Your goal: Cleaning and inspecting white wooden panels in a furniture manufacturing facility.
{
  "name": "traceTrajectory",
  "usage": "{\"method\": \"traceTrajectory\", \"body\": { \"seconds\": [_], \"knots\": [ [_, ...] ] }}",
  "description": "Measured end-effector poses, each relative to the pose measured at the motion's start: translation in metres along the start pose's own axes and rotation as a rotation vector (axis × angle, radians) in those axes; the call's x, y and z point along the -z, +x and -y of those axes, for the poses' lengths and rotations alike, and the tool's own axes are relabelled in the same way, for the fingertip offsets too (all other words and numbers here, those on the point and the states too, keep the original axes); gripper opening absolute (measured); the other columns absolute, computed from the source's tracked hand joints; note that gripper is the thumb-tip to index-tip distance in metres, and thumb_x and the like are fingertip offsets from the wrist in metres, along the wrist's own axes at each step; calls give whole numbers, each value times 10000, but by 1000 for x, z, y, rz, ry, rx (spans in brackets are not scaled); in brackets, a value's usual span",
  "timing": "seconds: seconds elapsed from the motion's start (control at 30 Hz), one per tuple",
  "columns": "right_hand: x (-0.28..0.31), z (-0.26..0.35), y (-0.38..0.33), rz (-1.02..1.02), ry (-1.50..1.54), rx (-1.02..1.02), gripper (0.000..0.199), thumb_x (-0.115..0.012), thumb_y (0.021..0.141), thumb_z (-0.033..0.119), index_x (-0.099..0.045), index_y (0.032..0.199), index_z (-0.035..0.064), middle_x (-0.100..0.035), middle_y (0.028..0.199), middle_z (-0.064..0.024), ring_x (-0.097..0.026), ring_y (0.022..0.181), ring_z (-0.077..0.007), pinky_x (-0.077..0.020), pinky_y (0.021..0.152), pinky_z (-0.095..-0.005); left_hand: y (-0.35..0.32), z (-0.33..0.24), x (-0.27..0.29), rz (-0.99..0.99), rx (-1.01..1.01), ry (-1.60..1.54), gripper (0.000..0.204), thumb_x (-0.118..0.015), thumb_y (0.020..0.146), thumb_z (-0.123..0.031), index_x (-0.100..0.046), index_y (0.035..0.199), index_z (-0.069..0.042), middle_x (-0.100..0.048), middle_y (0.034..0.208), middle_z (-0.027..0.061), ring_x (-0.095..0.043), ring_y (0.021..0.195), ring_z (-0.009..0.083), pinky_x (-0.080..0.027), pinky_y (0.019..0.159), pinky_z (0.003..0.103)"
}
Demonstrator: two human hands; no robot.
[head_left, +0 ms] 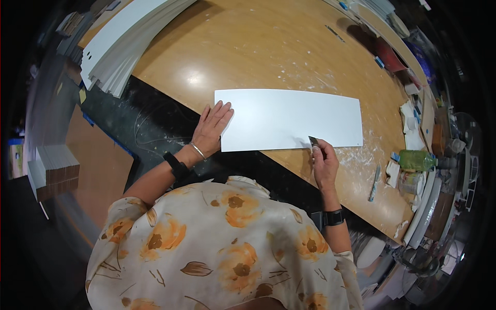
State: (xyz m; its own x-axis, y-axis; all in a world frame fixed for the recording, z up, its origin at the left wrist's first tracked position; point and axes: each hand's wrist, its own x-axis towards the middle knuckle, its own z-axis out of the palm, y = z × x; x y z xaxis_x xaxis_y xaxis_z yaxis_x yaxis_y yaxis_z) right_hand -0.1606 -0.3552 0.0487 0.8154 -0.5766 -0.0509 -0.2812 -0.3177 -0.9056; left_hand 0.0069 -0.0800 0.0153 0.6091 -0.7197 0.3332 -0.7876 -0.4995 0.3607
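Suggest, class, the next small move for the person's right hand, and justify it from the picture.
Probably, the right hand should draw the small dark piece along the near edge of the white panel: it is pinched right by that edge, and the left hand rests on the panel's left end, seemingly steadying it.

One left hand (211, 129) and one right hand (325, 163) are appearing, making two in all. Two black wristbands (333, 217) and one bracelet (197, 151) are encircling the wrists. One surface (243, 57) is carrying one loose white board (284, 119) and two slim tools (374, 183). One small dark piece (313, 140), one green bottle (415, 160) and one large stack of white boards (121, 39) are also showing.
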Motion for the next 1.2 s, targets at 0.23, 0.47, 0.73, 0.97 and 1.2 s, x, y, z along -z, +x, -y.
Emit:
{"method": "traceTrajectory", "body": {
  "seconds": [0.23,0.47,0.73,0.97,1.2],
  "knots": [
    [35,-40,-5,-322,50,-152,207,-513,782,92,-535,962,-8,-535,726,-29,-493,642,-93,-411,580,-227,3,26,22,-113,-157,107,328,-505,743,-34,-542,1065,18,-539,1118,175,-508,1066,306,-401,917,384],
    [7,-35,24,-351,330,-214,125,-510,814,110,-535,895,19,-559,663,-29,-505,553,-72,-417,500,-197,-29,24,56,44,-135,260,404,-489,699,27,-490,1102,63,-490,1156,223,-465,1095,351,-334,958,436],
    [69,-16,57,-289,-262,-33,162,-514,771,85,-559,901,-1,-587,761,-186,-571,725,-341,-441,649,-374,-1,-14,68,441,-52,113,690,-721,565,-54,-425,1185,12,-338,1280,194,-298,1210,365,-260,997,460],
    [138,-75,56,-447,-534,198,318,-575,720,97,-538,1026,19,-550,980,-210,-513,936,-353,-409,794,-397,13,10,57,465,29,114,824,-809,479,-284,-457,1158,25,-320,1281,230,-280,1205,398,-291,985,400],
    [212,-120,1,-590,-938,-130,378,-600,703,81,-516,1068,34,-531,912,-192,-501,890,-353,-399,784,-417,12,-51,51,451,286,307,979,-745,496,-507,-352,1180,72,-423,1135,248,-454,973,380,-367,857,432]
  ]
}}
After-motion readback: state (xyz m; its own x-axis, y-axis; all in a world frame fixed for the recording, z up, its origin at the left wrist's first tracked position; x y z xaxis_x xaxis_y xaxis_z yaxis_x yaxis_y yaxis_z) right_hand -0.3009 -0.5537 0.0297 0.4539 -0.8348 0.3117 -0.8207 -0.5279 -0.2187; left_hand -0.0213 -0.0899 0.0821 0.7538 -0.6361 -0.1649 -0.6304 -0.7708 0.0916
